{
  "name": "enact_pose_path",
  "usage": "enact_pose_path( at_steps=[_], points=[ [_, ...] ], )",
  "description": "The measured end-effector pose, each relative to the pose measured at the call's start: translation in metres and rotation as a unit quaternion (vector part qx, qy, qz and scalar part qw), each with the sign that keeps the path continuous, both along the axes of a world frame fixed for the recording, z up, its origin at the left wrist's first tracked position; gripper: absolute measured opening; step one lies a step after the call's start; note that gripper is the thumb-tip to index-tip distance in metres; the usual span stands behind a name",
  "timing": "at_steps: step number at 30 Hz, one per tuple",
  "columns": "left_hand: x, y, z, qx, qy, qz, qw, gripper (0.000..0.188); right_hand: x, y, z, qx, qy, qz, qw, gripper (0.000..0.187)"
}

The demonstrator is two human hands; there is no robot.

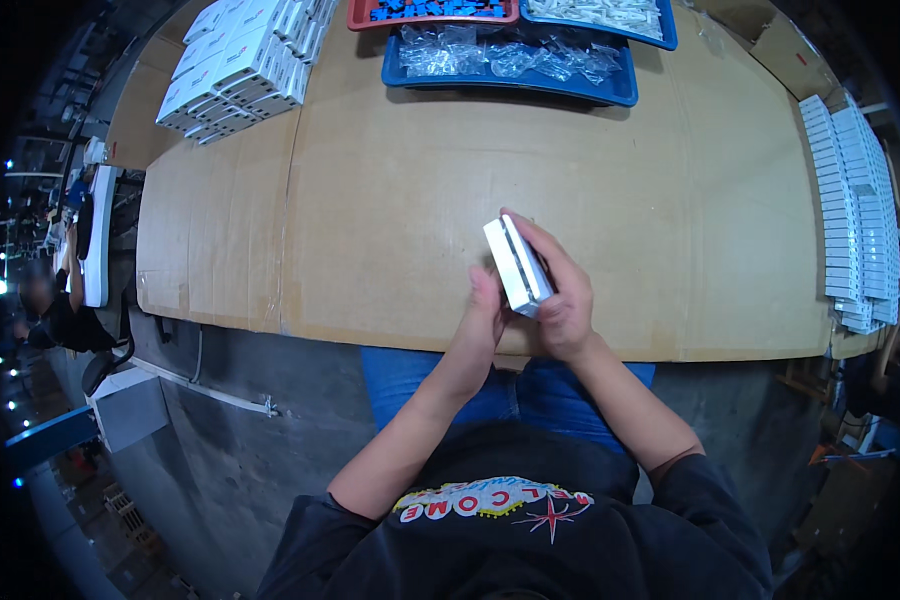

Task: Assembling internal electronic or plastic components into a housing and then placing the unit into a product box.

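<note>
Just above the near edge of the table I hold a small white box (511, 262), tilted, with a dark lengthwise gap along its side. My right hand (567, 300) wraps round its right side, fingers along the far end and thumb at the near end. My left hand (478, 325) is closed against the box's lower left, thumb up beside it; its other fingers are hidden behind the box.
Brown cardboard covers the table (420, 200). Stacked white boxes (235, 70) stand at the far left, more piled white boxes (850, 210) at the right edge. At the back are a red tray (355, 22) of blue pieces and blue trays (510, 93) with clear plastic bags and white pieces. Another person (65, 310) sits far left.
</note>
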State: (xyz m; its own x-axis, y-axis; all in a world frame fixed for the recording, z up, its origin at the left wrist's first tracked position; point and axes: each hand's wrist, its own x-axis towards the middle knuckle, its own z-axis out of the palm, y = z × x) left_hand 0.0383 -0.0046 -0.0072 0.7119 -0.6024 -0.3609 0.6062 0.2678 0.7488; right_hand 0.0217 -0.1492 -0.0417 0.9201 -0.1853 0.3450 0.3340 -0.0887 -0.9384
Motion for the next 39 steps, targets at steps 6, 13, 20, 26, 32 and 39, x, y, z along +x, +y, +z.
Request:
enact_pose_path(
  at_steps=[6, 13, 20, 26, 32, 39],
  points=[
    [0.006, 0.001, -0.011, 0.038, -0.191, -0.012, 0.981, 0.103, 0.000, 0.016, 0.023, 0.134, 0.042, 0.024, 0.990, 0.103],
    [0.021, 0.001, 0.000, -0.014, -0.021, 0.163, 0.986, 0.069, -0.004, 0.000, 0.021, 0.013, 0.057, 0.042, 0.997, 0.055],
    [0.027, 0.015, -0.012, -0.198, 0.205, 0.083, 0.955, 0.073, -0.004, 0.011, 0.026, -0.077, 0.057, 0.023, 0.995, 0.058],
    [0.029, 0.017, -0.012, -0.200, 0.235, 0.083, 0.948, 0.071, -0.002, 0.011, 0.028, -0.083, 0.063, 0.021, 0.994, 0.057],
    [0.016, 0.002, -0.004, -0.017, 0.096, 0.135, 0.986, 0.066, -0.003, 0.014, 0.023, -0.115, 0.065, 0.031, 0.991, 0.046],
    [0.010, -0.001, -0.024, 0.051, 0.026, 0.187, 0.981, 0.053, -0.002, 0.014, 0.019, -0.210, -0.001, -0.011, 0.978, 0.046]
  ],
)
